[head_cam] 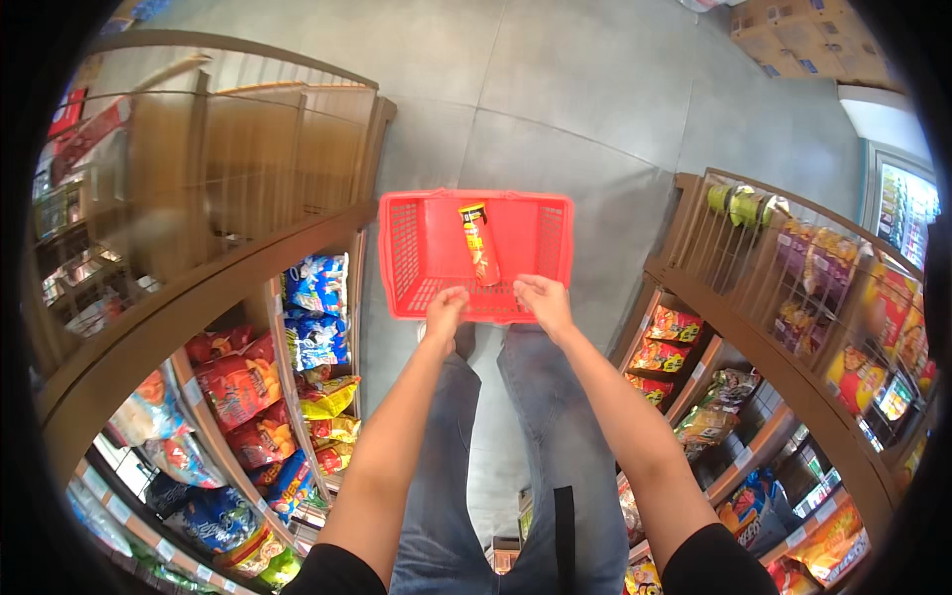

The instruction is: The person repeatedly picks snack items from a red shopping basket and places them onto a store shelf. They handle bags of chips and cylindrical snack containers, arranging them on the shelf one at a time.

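Observation:
A red plastic shopping basket (513, 216) is in front of my legs, its perforated side walls showing. Inside it, a red-and-yellow snack canister with a black top (480, 245) leans lengthwise against the far wall. My left hand (448, 316) is over the basket's near rim with its fingers curled; blur hides whether they close on anything. Across from it, my right hand (547, 303) hovers above the near right part of the basket, thumb and fingers apart, with nothing seen between them. Neither hand touches the canister.
A brown-framed shelf unit (216, 297) stands on the left, with blue snack bags (318, 312) and red chip bags (242, 387). Another rack (773, 349) flanks me on the right, holding more snack packets (673, 338). Ahead are grey floor tiles (550, 97) and cardboard cartons (811, 37).

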### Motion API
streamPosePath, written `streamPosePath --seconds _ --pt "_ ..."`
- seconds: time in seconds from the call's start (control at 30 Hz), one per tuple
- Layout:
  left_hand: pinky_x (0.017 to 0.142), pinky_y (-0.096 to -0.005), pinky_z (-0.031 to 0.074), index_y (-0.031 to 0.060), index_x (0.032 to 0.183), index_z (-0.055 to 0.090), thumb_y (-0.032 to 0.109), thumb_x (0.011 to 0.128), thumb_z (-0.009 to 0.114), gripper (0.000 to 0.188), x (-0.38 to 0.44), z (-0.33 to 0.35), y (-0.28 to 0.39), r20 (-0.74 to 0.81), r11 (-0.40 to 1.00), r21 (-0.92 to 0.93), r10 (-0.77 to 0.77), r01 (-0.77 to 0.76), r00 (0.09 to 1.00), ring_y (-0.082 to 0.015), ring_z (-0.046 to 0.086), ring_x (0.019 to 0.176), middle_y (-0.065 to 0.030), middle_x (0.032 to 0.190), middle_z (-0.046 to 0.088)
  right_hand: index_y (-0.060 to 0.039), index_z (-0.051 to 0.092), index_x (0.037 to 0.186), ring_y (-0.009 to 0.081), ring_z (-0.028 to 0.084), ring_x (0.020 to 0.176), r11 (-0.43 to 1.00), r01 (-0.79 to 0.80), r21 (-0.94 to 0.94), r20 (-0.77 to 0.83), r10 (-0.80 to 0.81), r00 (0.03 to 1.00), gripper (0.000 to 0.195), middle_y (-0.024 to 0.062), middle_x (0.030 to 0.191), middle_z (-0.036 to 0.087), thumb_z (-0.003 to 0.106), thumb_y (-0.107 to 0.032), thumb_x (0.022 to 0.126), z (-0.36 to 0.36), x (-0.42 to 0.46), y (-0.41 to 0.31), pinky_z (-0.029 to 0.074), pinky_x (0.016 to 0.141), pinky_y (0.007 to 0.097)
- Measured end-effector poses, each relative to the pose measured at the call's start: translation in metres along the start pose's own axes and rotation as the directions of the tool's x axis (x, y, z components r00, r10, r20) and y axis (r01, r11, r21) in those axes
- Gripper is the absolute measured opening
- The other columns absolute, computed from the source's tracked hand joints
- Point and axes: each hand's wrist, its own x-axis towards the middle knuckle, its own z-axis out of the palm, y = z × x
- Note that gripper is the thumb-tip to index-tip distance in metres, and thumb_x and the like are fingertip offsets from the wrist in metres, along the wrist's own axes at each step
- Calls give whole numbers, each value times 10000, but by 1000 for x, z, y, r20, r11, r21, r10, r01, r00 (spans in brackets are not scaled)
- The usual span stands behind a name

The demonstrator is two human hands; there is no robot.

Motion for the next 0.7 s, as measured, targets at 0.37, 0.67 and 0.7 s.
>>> streamPosePath --seconds 0.37,0.67,0.7 --pt "871 -310 450 62 1273 542 278 925 621 417 170 12 -74 -97 999 35 35 -32 995 -167 557 1048 -68 1167 605 80 603 1172 218 678 961 945 28 -327 -47 -46 998 443 207 1034 689 719 -188 838 6 128 92 540 808 297" --pt "906 -315 446 86 1279 510 273 970 554 364 228 22 -86 47 968 -251 -11 23 999 -165 562 1090 -54 1223 584 84 594 1181 181 656 1012 960 75 -268 63 -60 996 483 197 1083 675 769 -147 795 24 179 131 525 882 280" --pt "907 -317 447 91 1276 503 272 970 555 359 226 24 -87 45 959 -284 -13 25 999 -162 562 1091 -54 1226 579 82 600 1175 182 661 1001 954 54 -295 39 -44 998 472 193 1075 679 768 -145 796 26 180 131 528 874 280"
